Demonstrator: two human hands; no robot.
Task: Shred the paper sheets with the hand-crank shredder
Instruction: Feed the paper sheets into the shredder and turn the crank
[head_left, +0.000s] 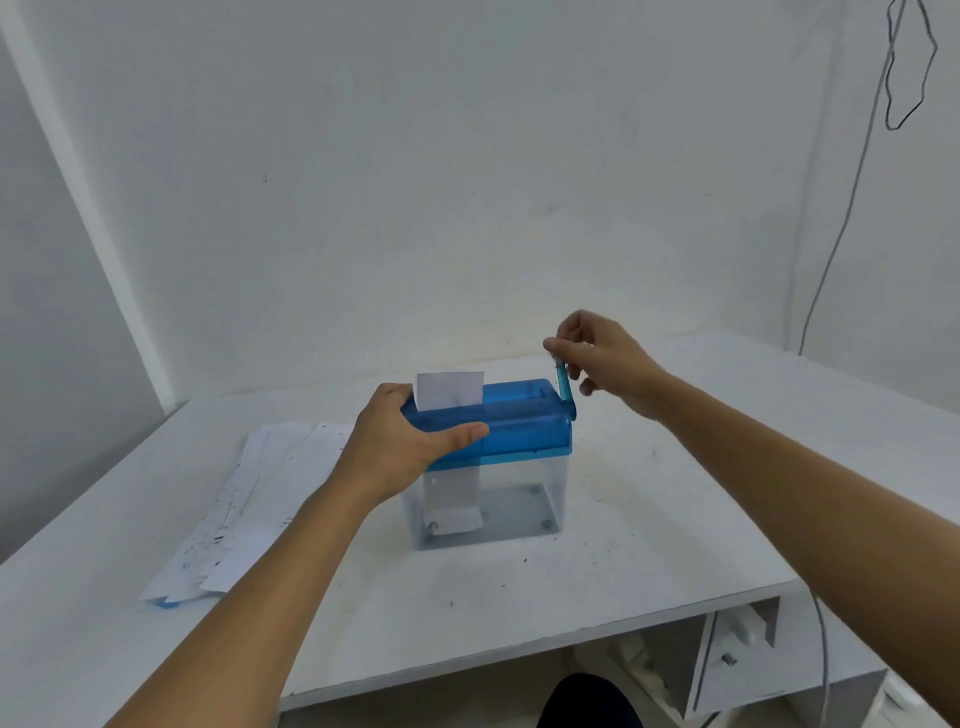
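I see the left hand (400, 447) gripping the blue top of the shredder (519, 415), thumb along its near side. The right hand (602, 358) pinches the crank handle (563, 387), which points upward. A white sheet (449, 389) stands in the slot, and paper hangs inside the clear bin (524, 499). A stack of sheets (249, 514) lies to the left on the white table (649, 519).

Soft, even, dim daylight with faint shadows; wide-angle bending at the edges; the whole picture slightly soft.
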